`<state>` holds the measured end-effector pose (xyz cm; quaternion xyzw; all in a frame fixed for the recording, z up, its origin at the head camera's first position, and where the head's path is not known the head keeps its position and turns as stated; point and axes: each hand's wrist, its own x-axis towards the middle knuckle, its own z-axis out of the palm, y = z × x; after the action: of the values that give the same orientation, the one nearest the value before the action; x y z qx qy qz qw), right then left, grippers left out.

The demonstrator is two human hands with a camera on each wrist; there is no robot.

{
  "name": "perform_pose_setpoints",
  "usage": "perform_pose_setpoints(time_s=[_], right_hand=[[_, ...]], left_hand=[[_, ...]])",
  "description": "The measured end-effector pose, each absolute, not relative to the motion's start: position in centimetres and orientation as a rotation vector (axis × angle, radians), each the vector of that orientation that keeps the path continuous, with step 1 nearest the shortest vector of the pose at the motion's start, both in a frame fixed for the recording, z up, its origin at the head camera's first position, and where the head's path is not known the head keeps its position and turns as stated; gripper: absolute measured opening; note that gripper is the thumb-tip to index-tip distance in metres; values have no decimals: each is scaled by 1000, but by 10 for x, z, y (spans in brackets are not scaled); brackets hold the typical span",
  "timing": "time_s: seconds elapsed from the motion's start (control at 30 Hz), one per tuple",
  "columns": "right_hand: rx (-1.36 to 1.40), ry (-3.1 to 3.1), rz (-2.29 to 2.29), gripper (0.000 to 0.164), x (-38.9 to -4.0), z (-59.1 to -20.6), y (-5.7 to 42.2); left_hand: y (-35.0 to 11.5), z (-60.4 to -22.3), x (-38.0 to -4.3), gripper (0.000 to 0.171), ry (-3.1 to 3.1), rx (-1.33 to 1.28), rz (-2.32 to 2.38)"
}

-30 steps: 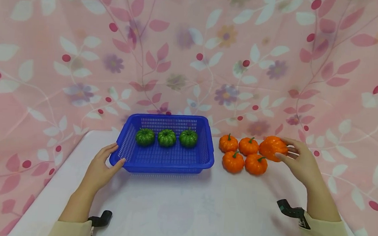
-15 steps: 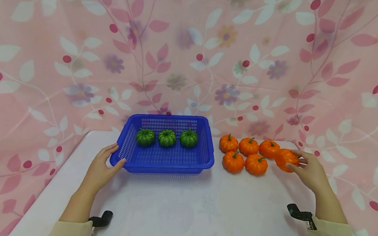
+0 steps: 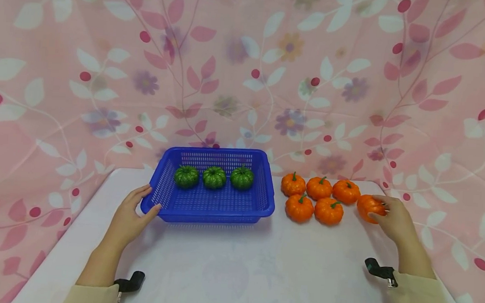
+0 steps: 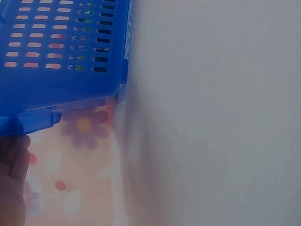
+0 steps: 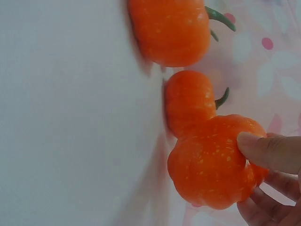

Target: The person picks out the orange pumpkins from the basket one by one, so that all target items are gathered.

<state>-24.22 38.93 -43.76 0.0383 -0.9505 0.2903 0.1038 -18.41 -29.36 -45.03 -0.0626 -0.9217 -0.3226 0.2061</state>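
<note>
At the far right of the head view my right hand [image 3: 396, 220] pinches an orange toy pumpkin [image 3: 366, 208]. The right wrist view shows the thumb on that pumpkin [image 5: 211, 165], which is tilted with its stem hidden, and other fingers beneath it. Several more orange pumpkins [image 3: 299, 208] stand in two rows to its left. My left hand [image 3: 126, 218] touches the left front corner of a blue plastic basket [image 3: 218, 214], fingers at the side rim and thumb at the front. Inside the basket, three green pumpkins [image 3: 214, 177] line up along the back.
A white cloth covers the table [image 3: 227, 271]. Behind it hangs a pink floral curtain [image 3: 247, 77], close to the basket and the back row of pumpkins. Each wrist carries a black camera mount [image 3: 130, 282].
My right hand has carried its pumpkin rightward and toward me, away from the back row, revealing another orange pumpkin. In the last half second it shifts only slightly. My left hand stays put.
</note>
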Motion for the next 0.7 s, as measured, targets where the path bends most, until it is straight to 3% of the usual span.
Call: perform_pose_setpoints(time_s=[0.23, 0.53, 0.7], right_hand=[[126, -2834, 803, 50, -245, -443, 385], [184, -2754, 825, 35, -241, -443, 379], [100, -2700, 818, 48, -243, -450, 378]], left_hand=[[-291, -447, -182, 65, -2541, -189, -908], [-291, -448, -183, 63, -2524, -198, -910], [-291, -448, -183, 64, -2543, -192, -909]])
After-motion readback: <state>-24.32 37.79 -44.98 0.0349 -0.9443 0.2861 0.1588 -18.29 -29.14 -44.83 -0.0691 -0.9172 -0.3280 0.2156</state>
